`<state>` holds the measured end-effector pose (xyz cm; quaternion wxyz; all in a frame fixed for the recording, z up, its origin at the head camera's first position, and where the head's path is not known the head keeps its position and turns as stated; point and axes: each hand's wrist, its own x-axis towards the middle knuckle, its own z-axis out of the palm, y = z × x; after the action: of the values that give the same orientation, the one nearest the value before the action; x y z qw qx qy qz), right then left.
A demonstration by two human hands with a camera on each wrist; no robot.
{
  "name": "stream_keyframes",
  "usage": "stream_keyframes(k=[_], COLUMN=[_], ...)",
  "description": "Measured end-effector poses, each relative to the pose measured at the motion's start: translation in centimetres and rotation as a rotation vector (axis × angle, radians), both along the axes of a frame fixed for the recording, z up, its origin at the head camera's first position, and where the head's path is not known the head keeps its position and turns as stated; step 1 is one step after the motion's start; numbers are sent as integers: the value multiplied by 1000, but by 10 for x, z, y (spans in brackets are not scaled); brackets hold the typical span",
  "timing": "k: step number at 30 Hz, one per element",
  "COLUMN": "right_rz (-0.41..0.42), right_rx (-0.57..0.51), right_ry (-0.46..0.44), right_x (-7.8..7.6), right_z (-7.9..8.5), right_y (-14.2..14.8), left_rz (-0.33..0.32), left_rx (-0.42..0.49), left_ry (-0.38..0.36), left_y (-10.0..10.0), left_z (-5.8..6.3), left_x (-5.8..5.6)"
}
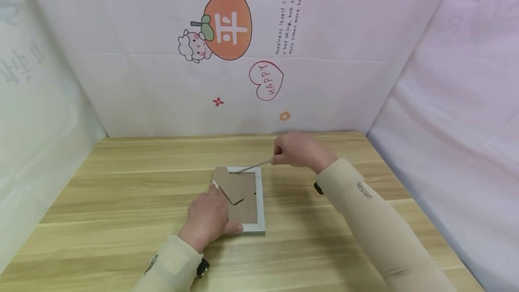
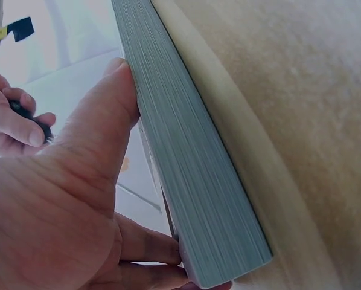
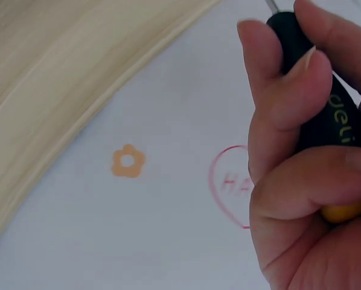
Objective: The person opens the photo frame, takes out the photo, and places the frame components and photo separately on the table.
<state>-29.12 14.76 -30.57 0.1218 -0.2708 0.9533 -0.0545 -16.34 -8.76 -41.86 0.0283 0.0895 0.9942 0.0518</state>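
A picture frame (image 1: 260, 202) lies back side up on the table, its pale border around a brown backing board (image 1: 245, 213). A brown stand flap (image 1: 228, 183) slants across that board. My left hand (image 1: 208, 213) holds the frame at its near left corner, thumb along the near edge and fingers at the left side. In my right hand (image 1: 300, 150) is a screwdriver (image 3: 340, 118) with a dark green and yellow handle. Its thin metal shaft (image 1: 254, 166) slopes down to the left, the tip at the far inner edge of the frame, beside the flap.
The wood-grain table (image 1: 134, 202) spreads out around the frame. A white printed cloth (image 1: 162, 93) hangs behind the table's far edge, and more white cloth stands at the left and right sides.
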Motion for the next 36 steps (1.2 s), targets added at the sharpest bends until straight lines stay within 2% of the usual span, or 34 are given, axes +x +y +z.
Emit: stream_keyframes(k=[8, 10, 15, 21, 31, 36], right_rz=[-9, -14, -24, -31, -29, -42], right_rx=[-52, -53, -61, -81, -90, -82], right_ry=[296, 330, 325, 345, 408, 395], right_x=[37, 43, 54, 58, 56, 53], right_z=[-5, -8, -21, -32, -35, -33], right_y=[4, 5, 5, 2, -1, -2], left_rz=[3, 4, 9, 16, 18, 24], left_rx=[-10, -10, -14, -20, -14, -11], left_ry=[-3, -2, -13, -28, -24, -28], left_y=[0, 0, 0, 0, -1, -2], left_z=[1, 1, 1, 0, -1, -1], left_x=[1, 1, 0, 0, 0, -2])
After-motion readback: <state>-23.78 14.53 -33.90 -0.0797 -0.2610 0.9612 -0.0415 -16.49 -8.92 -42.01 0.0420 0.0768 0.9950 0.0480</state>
